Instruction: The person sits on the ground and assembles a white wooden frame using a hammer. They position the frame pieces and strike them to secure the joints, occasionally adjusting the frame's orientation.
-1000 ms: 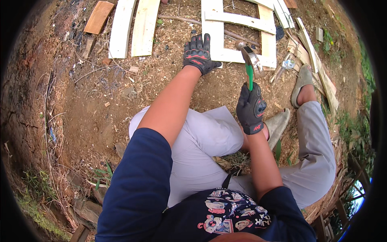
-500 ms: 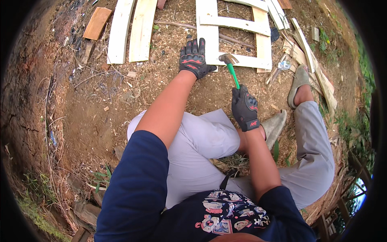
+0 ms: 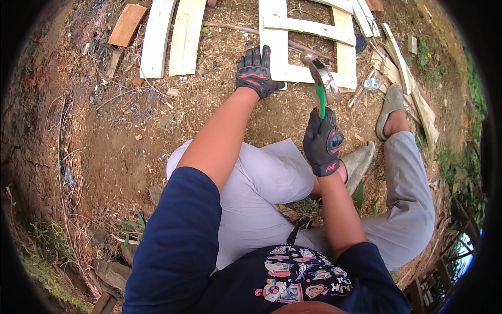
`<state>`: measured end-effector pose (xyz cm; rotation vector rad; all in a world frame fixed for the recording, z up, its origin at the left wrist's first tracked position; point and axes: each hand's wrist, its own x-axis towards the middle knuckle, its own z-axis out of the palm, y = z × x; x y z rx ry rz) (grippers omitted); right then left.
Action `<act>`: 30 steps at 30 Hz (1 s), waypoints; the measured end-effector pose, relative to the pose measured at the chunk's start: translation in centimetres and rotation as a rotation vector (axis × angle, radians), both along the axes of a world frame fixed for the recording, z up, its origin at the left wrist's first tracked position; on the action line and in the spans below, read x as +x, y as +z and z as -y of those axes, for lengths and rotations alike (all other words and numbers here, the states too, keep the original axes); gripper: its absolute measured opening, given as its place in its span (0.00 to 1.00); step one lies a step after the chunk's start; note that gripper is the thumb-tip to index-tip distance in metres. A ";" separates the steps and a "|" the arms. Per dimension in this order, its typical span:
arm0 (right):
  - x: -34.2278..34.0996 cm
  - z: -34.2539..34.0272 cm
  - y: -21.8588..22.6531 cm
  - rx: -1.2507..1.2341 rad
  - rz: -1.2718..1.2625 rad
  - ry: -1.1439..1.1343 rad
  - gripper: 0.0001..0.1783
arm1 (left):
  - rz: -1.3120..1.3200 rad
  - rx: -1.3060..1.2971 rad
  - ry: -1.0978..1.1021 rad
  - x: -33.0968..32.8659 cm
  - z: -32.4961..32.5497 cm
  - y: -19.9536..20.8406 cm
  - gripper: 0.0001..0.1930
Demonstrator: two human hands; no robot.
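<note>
My left hand [image 3: 255, 76], in a black glove with red marks, lies flat with its fingers stretched forward. It is at the near left corner of a pale wooden frame [image 3: 273, 55], the thumb against the upright board's near end. My right hand [image 3: 323, 144], in a matching glove, is wrapped round the green handle of a claw hammer [image 3: 320, 97]. The hammer's metal head is raised above the frame's near crosspiece and hides part of it. The frame has two upright boards with crosspieces laid over them; its far end is cut off by the view.
Two pale planks [image 3: 186, 39] lie to the left, beside a brown board piece [image 3: 127, 25]. Several loose wood strips [image 3: 413, 94] are piled at the right, near my slippered foot [image 3: 391, 107]. A thin stick [image 3: 230, 26] passes under the frame. Wood chips litter the soil.
The hammer has come up off the near crosspiece and tilted back, its head now closer to me. My left hand stays at the frame's corner.
</note>
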<state>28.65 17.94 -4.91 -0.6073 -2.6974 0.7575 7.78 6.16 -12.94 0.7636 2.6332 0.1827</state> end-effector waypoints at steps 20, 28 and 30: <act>0.5 -0.2 -0.7 -0.070 0.067 0.002 0.11 | 0.022 -0.037 -0.005 0.0 -0.4 0.3 0.66; 1.2 -0.2 -2.6 0.021 0.185 0.009 0.11 | 0.033 -0.058 -0.006 -0.1 0.0 0.2 0.65; 1.0 -0.6 -1.9 0.060 -0.051 0.021 0.12 | 0.034 -0.051 -0.012 -0.2 -0.6 0.5 0.66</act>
